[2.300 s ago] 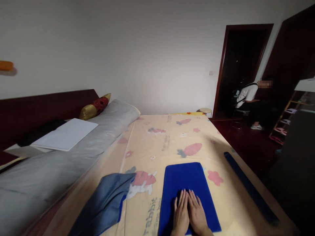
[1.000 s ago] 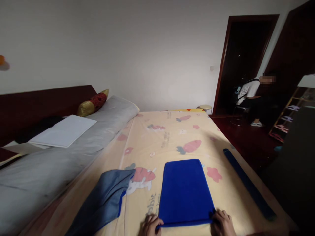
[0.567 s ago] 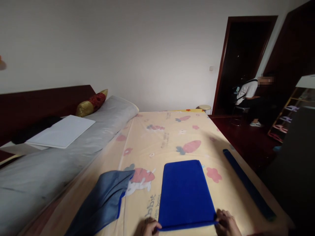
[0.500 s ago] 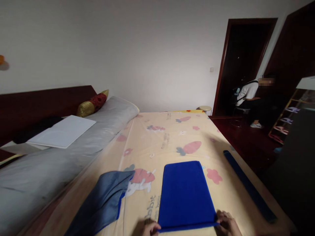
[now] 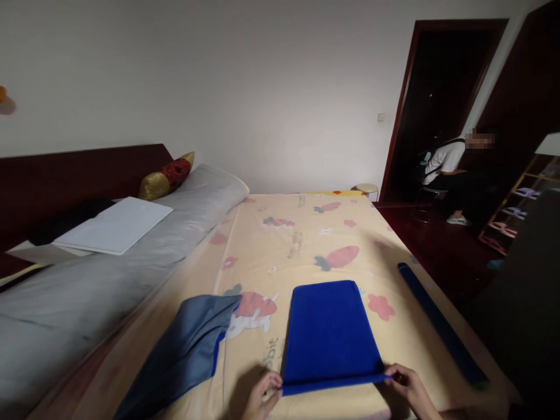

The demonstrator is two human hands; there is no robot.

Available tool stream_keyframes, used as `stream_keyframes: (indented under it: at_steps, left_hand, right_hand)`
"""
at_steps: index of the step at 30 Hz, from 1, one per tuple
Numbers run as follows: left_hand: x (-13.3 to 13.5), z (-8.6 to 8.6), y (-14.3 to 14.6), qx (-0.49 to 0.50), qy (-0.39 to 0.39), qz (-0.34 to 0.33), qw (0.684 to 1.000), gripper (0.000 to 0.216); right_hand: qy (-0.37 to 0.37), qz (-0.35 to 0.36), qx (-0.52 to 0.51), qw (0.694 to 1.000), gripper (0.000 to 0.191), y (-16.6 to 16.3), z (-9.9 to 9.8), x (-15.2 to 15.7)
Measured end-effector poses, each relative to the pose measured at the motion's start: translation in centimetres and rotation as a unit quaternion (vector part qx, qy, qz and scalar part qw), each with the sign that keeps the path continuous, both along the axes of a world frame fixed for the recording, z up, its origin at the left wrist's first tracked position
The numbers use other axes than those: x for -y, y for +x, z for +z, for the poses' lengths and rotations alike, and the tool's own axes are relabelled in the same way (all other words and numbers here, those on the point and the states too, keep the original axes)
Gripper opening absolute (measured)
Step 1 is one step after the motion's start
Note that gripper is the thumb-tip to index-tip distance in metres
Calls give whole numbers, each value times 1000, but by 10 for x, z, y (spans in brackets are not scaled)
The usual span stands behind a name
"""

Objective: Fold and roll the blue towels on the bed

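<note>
**A:** Head view first: what are the hands on?

**B:** Each pinches a near corner of the folded blue cloth (image 5: 330,332). The left hand (image 5: 261,396) has thumb and fingers closed on the near-left corner, and the right hand (image 5: 409,389) grips the near-right corner the same way. The near edge runs taut and straight between them, lifted slightly off the sheet.

**A:** And where does the cloth lie?

**B:** Flat on the cream bedsheet (image 5: 306,245) with carrot and flower prints, close to the near edge of the bed, its long side running away from the person. Only the near edge is raised; the rest rests on the sheet.

**A:** Why hold it by the corners?

**B:** My reading is that a grip at both corners keeps the edge even, so the layers stay lined up and the fabric does not sag in the middle.

**A:** Anything beside it?

**B:** A grey-blue cloth (image 5: 184,350) lies crumpled just to the left, apart from the blue one. A dark blue strip (image 5: 440,324) runs along the right edge of the bed. A grey bolster (image 5: 131,251) lies along the left with a white board (image 5: 114,224) on it and a red and gold cushion (image 5: 168,176) at the far end.

**A:** Anyone else?

**B:** A seated person (image 5: 450,175) by the dark doorway (image 5: 433,99), well away.
</note>
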State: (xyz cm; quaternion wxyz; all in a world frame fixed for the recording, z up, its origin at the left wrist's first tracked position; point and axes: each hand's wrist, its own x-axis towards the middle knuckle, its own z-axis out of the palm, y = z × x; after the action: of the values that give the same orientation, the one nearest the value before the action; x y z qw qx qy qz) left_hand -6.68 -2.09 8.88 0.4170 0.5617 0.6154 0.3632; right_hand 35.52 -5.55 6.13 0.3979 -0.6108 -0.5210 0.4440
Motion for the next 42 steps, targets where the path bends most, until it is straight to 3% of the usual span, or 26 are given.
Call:
stream_keyframes:
  at_steps: [3,7,15,21,24,31,36,38,42]
  left_hand:
    - [3,-9,3,-12,-30,-49,998,26]
    - [5,-12,11,-25,-12,-41,999,8]
    - [12,-22,21,-203,79,-1,976,18]
    - [21,-7,32,-331,89,-15,939,25]
    - [22,0,37,-356,71,-44,931,24]
    - [23,-2,42,-359,36,-38,932,22]
    - [23,-1,50,-384,31,-18,923,19]
    - [22,-1,52,-389,33,-15,921,19]
    - [20,-1,50,-395,35,-31,918,21]
  right_hand:
    - [-12,14,35,999,29,2,-11,5]
    - [4,14,52,999,31,-1,-12,5]
    - [51,-32,169,984,36,-13,-27,2]
    - [122,-76,189,971,36,-13,-40,13]
    - [120,-76,209,967,33,-14,-38,16]
    - [104,-47,281,953,35,-11,-25,15]
    - [182,-110,377,901,33,-39,-15,24]
    - [216,-59,370,902,32,-70,-2,30]
    - [236,198,319,896,52,-142,31,30]
